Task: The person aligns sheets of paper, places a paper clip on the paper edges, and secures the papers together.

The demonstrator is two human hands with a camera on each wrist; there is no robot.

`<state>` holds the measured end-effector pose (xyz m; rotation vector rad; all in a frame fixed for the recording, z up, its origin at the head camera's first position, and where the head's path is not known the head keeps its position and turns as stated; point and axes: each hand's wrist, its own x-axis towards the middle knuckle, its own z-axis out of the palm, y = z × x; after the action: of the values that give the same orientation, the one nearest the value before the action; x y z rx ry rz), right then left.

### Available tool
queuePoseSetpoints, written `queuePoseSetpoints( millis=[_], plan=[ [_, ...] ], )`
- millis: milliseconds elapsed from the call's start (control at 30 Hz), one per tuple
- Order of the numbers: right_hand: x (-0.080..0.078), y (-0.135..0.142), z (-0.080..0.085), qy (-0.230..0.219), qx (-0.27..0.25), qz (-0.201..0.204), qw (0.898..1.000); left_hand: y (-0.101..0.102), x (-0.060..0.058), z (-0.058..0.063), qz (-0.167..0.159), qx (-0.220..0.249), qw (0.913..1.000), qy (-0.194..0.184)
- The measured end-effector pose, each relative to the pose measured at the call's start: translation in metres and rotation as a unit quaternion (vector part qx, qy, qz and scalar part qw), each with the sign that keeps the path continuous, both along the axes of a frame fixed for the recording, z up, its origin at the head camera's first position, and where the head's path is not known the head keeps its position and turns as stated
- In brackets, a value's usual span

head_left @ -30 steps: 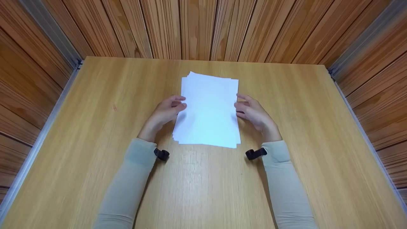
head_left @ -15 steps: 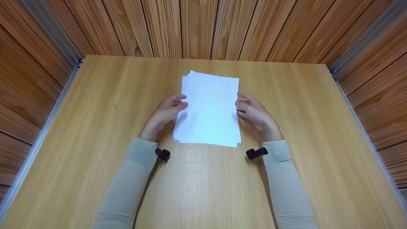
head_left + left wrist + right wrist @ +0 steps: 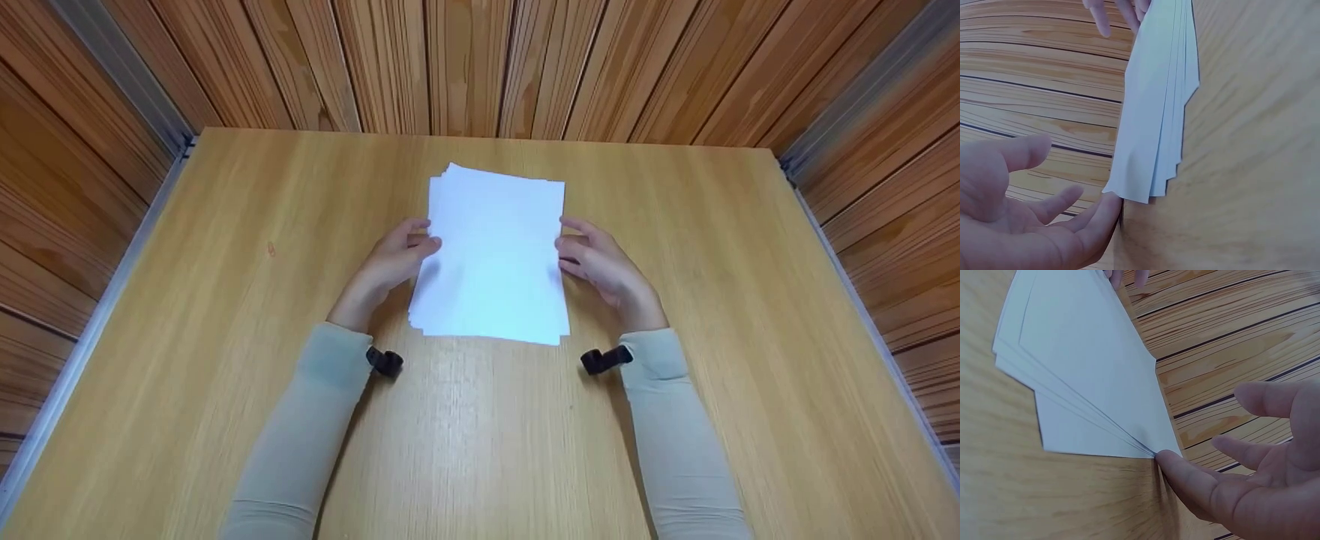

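Observation:
A stack of white paper sheets (image 3: 495,255) lies near the middle of the wooden table, its edges uneven and slightly fanned. At its left edge is my left hand (image 3: 386,262); in the left wrist view a finger (image 3: 1103,216) touches the stack's edge, while the thumb stands apart from the sheets. My right hand (image 3: 604,266) is at the opposite edge. One fingertip (image 3: 1171,461) there meets the sheets' edge in the right wrist view, with the thumb raised clear. Neither hand curls round the paper; the fingers are loosely extended.
The wooden tabletop (image 3: 480,435) spreads around the stack. Wood-plank walls (image 3: 465,67) rise behind and at both sides. Each grey sleeve carries a small black wrist camera, one on the left (image 3: 385,363) and one on the right (image 3: 604,361).
The left fingertip above the thumb has drawn back slightly from over the paper to its left edge. The right hand and the stack look nearly the same; the whole view shifts a little.

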<state>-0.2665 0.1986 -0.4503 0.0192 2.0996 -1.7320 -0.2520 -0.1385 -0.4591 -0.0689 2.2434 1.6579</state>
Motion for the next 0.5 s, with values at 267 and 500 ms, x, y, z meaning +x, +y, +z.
queuePoseSetpoints(
  millis=[267,500],
  plan=[
    [-0.0002,0.0014,-0.0009,0.001,0.002,0.0,1.0,0.002,0.0026,0.0004,0.009,-0.006,0.9998,-0.014],
    [-0.0007,0.0007,-0.0012,-0.003,-0.005,-0.001,1.0,0.0031,0.0034,0.0003,0.009,-0.006,0.9998,-0.018]
  ],
)
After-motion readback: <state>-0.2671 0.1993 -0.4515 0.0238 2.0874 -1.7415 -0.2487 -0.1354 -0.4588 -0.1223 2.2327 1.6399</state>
